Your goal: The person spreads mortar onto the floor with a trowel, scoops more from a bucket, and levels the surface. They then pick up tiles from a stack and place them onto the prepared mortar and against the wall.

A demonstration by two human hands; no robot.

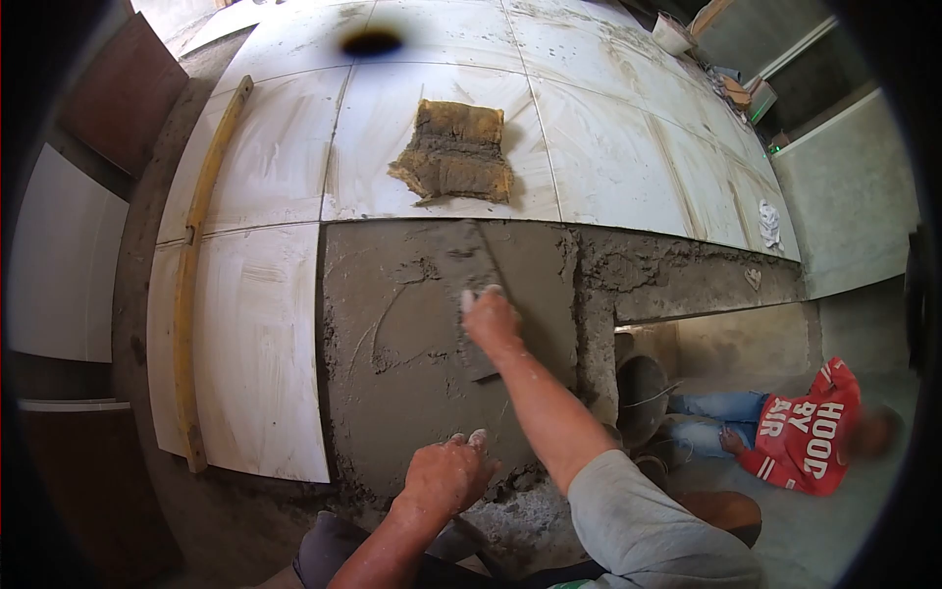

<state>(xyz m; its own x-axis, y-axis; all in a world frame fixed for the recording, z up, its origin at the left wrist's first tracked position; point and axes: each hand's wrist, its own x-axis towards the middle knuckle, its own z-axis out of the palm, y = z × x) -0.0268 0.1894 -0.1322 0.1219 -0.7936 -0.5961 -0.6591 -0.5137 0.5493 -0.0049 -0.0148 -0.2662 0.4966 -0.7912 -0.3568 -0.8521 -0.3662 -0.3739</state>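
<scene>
My right hand (491, 319) is closed around the handle of a long flat trowel (478, 260), smeared with mortar and a little blurred. The trowel lies against the wet grey mortar bed (412, 353), which fills a square gap beside the laid tiles. Trowel ridges and a curved line mark the mortar's surface. Low over the near part of the bed, my left hand (446, 476) has its fingers curled in, with mortar on the fingertips. Nothing shows in its grasp.
Large white tiles (265, 344) surround the bed on the left and far side. A dirty yellow sponge-like pad (456, 152) lies beyond it. A long yellow level (191, 294) rests at left. At right, a person in a red hoodie (810, 427) is near a dark bucket (643, 393) below the ledge.
</scene>
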